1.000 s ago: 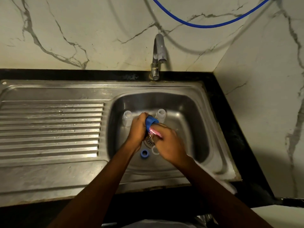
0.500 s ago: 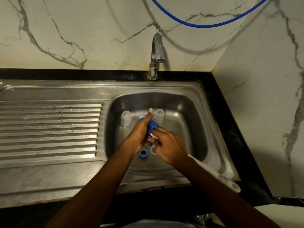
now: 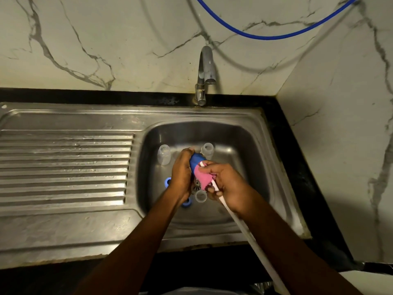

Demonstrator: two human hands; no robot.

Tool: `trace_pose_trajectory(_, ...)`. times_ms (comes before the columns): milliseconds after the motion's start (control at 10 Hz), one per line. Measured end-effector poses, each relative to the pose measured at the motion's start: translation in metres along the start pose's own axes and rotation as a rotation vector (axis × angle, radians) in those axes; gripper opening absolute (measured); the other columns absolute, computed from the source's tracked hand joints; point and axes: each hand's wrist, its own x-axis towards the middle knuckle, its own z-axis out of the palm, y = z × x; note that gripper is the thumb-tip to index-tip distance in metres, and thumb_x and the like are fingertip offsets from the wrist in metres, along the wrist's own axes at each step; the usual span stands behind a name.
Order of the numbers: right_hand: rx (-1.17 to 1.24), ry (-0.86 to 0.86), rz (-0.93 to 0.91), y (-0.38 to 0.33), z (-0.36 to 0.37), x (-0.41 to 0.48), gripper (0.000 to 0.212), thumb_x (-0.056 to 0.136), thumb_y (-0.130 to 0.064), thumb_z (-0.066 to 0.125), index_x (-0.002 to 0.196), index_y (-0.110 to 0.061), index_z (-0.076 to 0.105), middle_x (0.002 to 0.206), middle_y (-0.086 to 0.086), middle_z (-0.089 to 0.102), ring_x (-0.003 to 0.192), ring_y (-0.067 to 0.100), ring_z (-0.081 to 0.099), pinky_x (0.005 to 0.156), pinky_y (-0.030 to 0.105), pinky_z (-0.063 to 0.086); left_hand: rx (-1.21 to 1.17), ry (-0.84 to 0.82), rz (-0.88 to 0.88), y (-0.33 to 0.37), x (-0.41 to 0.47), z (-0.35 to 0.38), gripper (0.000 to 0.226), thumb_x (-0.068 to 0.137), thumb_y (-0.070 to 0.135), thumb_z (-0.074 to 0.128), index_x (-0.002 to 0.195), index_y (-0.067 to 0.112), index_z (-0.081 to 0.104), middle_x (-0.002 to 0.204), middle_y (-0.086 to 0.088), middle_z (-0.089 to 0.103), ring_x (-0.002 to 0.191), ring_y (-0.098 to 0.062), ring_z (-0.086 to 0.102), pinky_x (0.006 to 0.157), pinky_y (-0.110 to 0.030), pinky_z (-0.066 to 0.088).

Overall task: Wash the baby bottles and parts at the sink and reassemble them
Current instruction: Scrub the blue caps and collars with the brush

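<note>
We are gripping a blue bottle part (image 3: 195, 162) with our left hand (image 3: 181, 175) and a pink brush (image 3: 201, 177) with our right hand (image 3: 230, 183).

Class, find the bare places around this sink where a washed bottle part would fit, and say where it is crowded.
Free: the ribbed draining board left of the basin, and the basin floor between the right hand and the right wall. Crowded: around the drain, with the left hand, clear bottles and blue rings.
</note>
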Motion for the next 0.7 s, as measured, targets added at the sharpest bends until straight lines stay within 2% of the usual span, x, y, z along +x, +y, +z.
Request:
trace_pose_trajectory(100, -0.165, 0.007, -0.135, 0.001, -0.006, 0.005, 0.009, 0.086, -0.013, 0.064, 0.093, -0.016, 0.069, 0.071, 0.012, 0.057, 0.04, 0.011, 0.047, 0.037, 0.019, 0.033, 0.074, -0.02, -0.011, 0.006, -0.003, -0.001, 0.036, 0.1, 0.039, 0.044, 0.086, 0.012, 0.063, 0.078, -0.008, 0.066, 0.074, -0.017, 0.063, 0.075, -0.032, 0.051)
trace_pose_trajectory(200, -1.103, 0.169, -0.721, 0.013, -0.022, 0.008, 0.022, 0.083, -0.012, 0.06, 0.096, -0.028, 0.068, 0.088, -0.008, 0.067, 0.071, 0.01, 0.061, 0.062, 0.03, 0.049, 0.175, -0.071, -0.14, 0.015, -0.001, -0.005, 0.047, 0.102, 0.045, 0.04, 0.089, 0.008, 0.065, 0.09, -0.018, 0.067, 0.073, -0.019, 0.064, 0.071, -0.028, 0.052)
trace_pose_trajectory(300, -1.576, 0.25, -0.871, 0.028, -0.024, 0.014, 0.035, 0.079, -0.01, 0.057, 0.108, -0.028, 0.066, 0.105, -0.011, 0.067, 0.081, 0.017, 0.061, 0.066, 0.03, 0.048, 0.149, -0.083, -0.188, 0.02, -0.004, -0.003, 0.05, 0.097, 0.053, 0.049, 0.092, 0.006, 0.066, 0.087, -0.014, 0.07, 0.077, -0.02, 0.068, 0.079, -0.031, 0.055)
trace_pose_trajectory(400, -0.498, 0.143, -0.386, 0.03, -0.003, 0.012, 0.009, 0.087, -0.007, 0.055, 0.086, -0.009, 0.063, 0.074, 0.006, 0.058, 0.055, 0.016, 0.052, 0.051, 0.023, 0.04, 0.096, -0.009, -0.169, 0.006, -0.007, 0.0, 0.047, 0.098, 0.051, 0.05, 0.095, 0.007, 0.065, 0.084, -0.011, 0.071, 0.076, -0.019, 0.069, 0.074, -0.031, 0.056)
trace_pose_trajectory(500, 0.384, -0.013, 0.189, 0.021, 0.003, 0.009, 0.011, 0.088, -0.014, 0.056, 0.095, -0.006, 0.059, 0.066, 0.011, 0.047, 0.034, 0.012, 0.039, 0.032, 0.014, 0.025, 0.046, 0.043, -0.153, -0.002, -0.009, -0.002, 0.046, 0.098, 0.052, 0.048, 0.09, 0.009, 0.064, 0.071, -0.009, 0.069, 0.064, -0.018, 0.067, 0.067, -0.03, 0.053)
trace_pose_trajectory(600, -0.317, 0.065, -0.249, 0.026, -0.002, 0.008, 0.021, 0.09, -0.009, 0.056, 0.108, -0.018, 0.064, 0.075, 0.011, 0.06, 0.047, 0.016, 0.054, 0.041, 0.023, 0.043, 0.03, 0.052, -0.057, 0.002, -0.005, -0.005, 0.04, 0.101, 0.041, 0.046, 0.082, 0.011, 0.064, 0.065, -0.004, 0.068, 0.062, -0.015, 0.065, 0.068, -0.031, 0.051)
trace_pose_trajectory(700, -1.234, 0.268, -0.707, 0.042, -0.008, 0.014, 0.022, 0.086, -0.01, 0.054, 0.1, -0.023, 0.065, 0.09, -0.006, 0.063, 0.074, 0.012, 0.058, 0.065, 0.03, 0.048, 0.022, 0.012, -0.04, 0.001, -0.007, 0.0, 0.036, 0.102, 0.038, 0.045, 0.08, 0.015, 0.061, 0.063, 0.001, 0.065, 0.063, -0.013, 0.062, 0.066, -0.03, 0.048)
